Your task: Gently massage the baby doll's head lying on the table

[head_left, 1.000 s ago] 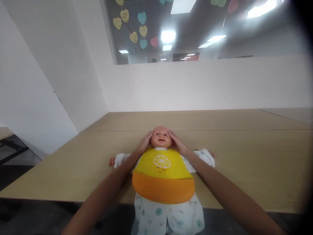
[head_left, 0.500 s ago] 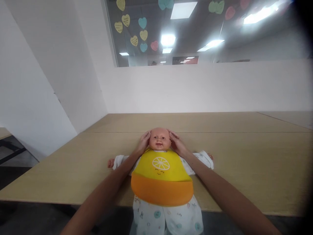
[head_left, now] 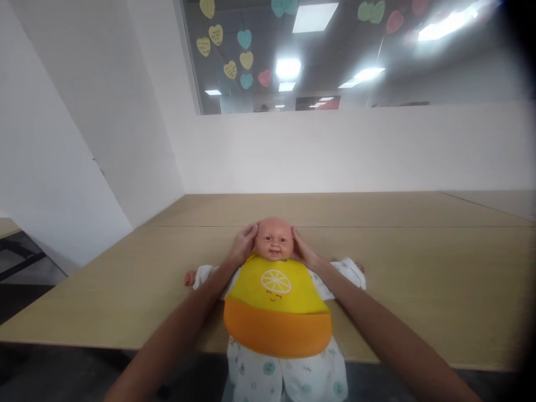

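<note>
The table (head_left: 419, 279) is a light wood-grain top that fills the middle of the view. A seam runs across it from 9 to 3 o'clock just behind the doll's head, and a second seam angles off at the far right. The near edge crosses the lower part of the view, with dark floor (head_left: 62, 374) below it. White walls (head_left: 355, 151) close the room at 12 o'clock and along the left, where a slanted white panel drops toward 8 o'clock. Above the far wall sits a glass pane (head_left: 335, 50) that reflects ceiling lights. Paper hearts (head_left: 234, 50) in yellow, blue and pink are stuck on the pane at 11 o'clock.

The doll (head_left: 274, 240) lies face up at the centre of the near edge of the table. Its long axis runs from 6 to 12 o'clock: head toward 12, legs toward 6. The legs, in white printed trousers, hang past the table edge. The doll's arms spread toward 9 and 3 o'clock and rest on the top. A bib (head_left: 276, 307), yellow above and orange below with a lemon-slice print, covers the chest and belly.

The left hand (head_left: 243, 245) lies against the side of the doll's head at 9 o'clock, fingers curved around it. The right hand (head_left: 304, 250) lies against the opposite side at 3 o'clock in the same way. Both hands cup the head between them; neither is clenched.
</note>
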Motion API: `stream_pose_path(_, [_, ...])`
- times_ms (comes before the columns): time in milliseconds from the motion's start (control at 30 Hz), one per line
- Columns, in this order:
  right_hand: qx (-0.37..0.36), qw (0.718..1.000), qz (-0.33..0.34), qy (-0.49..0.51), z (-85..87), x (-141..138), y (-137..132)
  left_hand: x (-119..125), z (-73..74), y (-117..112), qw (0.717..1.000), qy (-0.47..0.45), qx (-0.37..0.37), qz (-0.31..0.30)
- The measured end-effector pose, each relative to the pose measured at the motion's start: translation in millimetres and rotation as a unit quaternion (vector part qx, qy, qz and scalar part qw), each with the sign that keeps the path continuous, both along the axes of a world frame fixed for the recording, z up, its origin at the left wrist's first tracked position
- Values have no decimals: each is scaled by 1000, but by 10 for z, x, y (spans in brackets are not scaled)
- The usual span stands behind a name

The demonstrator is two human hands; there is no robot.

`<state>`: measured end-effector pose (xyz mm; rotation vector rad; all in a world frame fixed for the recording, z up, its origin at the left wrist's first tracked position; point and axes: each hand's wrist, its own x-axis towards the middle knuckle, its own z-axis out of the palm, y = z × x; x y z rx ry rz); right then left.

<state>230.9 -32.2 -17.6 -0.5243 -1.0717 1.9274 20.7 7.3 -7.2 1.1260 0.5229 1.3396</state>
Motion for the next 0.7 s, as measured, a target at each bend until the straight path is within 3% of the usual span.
stream_pose_path(300, [-3, 999, -36, 25, -25, 1, -2, -50, -120, 105, 997, 63, -18, 36])
stream_pose_path(500, [12, 996, -88, 26, -73, 16, 65, -48, -88, 84, 995, 77, -24, 61])
stream_pose_path(700, [25, 995, -93, 33, -78, 8, 63, -44, -106, 83, 995, 66, 22, 66])
